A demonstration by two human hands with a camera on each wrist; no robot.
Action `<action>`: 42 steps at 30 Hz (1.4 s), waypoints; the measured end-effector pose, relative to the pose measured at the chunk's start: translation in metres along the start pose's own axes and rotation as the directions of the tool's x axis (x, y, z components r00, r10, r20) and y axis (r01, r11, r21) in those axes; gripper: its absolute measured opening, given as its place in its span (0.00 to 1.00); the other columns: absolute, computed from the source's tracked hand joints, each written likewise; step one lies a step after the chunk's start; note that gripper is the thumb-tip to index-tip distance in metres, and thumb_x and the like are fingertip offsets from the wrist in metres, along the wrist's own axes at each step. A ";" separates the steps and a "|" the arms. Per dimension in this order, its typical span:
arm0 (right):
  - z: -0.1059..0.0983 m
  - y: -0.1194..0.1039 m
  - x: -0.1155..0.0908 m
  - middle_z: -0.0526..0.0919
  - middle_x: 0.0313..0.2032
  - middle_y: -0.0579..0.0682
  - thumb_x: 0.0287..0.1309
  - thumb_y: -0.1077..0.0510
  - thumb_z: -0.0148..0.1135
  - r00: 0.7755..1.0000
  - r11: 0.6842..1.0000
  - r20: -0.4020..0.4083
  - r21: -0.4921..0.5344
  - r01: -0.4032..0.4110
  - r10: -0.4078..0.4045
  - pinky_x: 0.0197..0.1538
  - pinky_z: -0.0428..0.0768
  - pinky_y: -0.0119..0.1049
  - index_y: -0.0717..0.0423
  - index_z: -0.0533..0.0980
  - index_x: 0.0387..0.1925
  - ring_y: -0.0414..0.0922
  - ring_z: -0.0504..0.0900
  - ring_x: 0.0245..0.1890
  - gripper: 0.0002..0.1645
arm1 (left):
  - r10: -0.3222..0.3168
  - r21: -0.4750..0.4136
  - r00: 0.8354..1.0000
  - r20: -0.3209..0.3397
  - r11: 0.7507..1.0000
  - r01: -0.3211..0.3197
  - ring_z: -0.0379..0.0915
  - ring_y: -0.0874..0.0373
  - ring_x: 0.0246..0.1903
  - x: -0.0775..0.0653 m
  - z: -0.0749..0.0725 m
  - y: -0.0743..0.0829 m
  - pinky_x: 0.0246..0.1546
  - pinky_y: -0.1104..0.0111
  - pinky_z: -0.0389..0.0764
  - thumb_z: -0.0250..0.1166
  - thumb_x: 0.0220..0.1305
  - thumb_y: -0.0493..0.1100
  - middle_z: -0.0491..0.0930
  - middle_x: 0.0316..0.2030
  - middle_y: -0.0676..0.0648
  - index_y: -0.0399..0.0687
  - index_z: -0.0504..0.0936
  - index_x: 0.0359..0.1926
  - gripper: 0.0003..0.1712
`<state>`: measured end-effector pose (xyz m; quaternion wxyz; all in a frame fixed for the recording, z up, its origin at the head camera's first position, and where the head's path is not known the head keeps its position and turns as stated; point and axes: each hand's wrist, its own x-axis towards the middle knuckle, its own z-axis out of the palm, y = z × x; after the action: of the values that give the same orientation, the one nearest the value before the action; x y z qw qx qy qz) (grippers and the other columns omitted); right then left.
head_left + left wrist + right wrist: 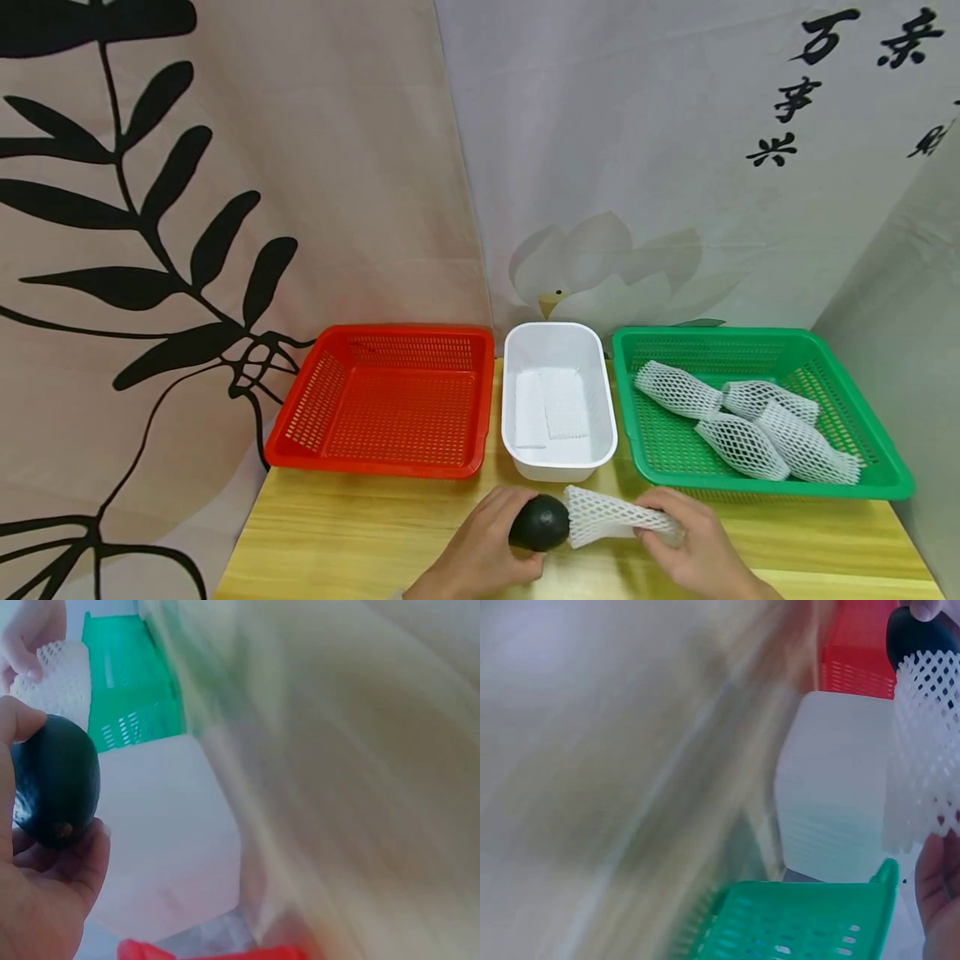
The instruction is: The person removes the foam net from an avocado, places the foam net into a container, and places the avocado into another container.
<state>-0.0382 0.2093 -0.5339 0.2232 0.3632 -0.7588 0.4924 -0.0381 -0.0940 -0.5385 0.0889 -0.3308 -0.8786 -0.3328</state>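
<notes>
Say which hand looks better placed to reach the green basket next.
Right, probably. The right hand, pinching the net, is just in front of the green basket's near edge. The left hand, gripping the fruit, sits farther away, so it would likely have to cross over.

I have a wooden table [337, 533] before me, its top pale yellow with a streaky grain and a soft sheen along my side. On it, in a row toward the far side, sit a red basket [405, 417] on my left, a white tub [558, 472] just beside it, and a green basket [667, 450] on my right, all upright.
</notes>
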 end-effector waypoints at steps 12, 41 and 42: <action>-0.005 -0.030 0.057 0.81 0.31 0.54 0.22 0.81 0.67 0.988 0.999 -0.157 -0.031 -0.014 0.009 0.38 0.74 0.23 0.66 0.78 0.33 0.41 0.79 0.31 0.26 | 0.069 -0.034 0.984 -0.165 0.997 -0.075 0.68 0.64 0.47 0.008 -0.032 -0.004 0.47 0.67 0.76 0.74 0.33 0.44 0.71 0.50 0.59 0.54 0.72 0.56 0.41; 0.017 0.005 0.096 0.82 0.33 0.55 0.31 0.73 0.69 0.949 0.957 -0.310 -0.287 -0.031 -0.062 0.32 0.75 0.23 0.65 0.80 0.34 0.43 0.79 0.27 0.19 | -0.133 0.003 0.934 -0.330 0.990 0.142 0.72 0.60 0.44 0.024 -0.092 -0.064 0.39 0.59 0.80 0.73 0.38 0.45 0.75 0.47 0.53 0.48 0.75 0.53 0.35; 0.018 0.009 0.097 0.82 0.34 0.55 0.33 0.71 0.69 0.950 0.950 -0.302 -0.312 -0.025 -0.074 0.31 0.75 0.24 0.64 0.80 0.34 0.43 0.79 0.27 0.18 | -0.146 0.002 0.933 -0.328 0.988 0.155 0.72 0.60 0.44 0.024 -0.094 -0.066 0.39 0.59 0.80 0.74 0.38 0.46 0.75 0.47 0.53 0.48 0.75 0.52 0.35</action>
<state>-0.1066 0.1636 -0.4795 0.4004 0.2510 -0.7778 0.4144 -0.1050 -0.1786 -0.4924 0.2122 -0.2015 -0.8789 -0.3768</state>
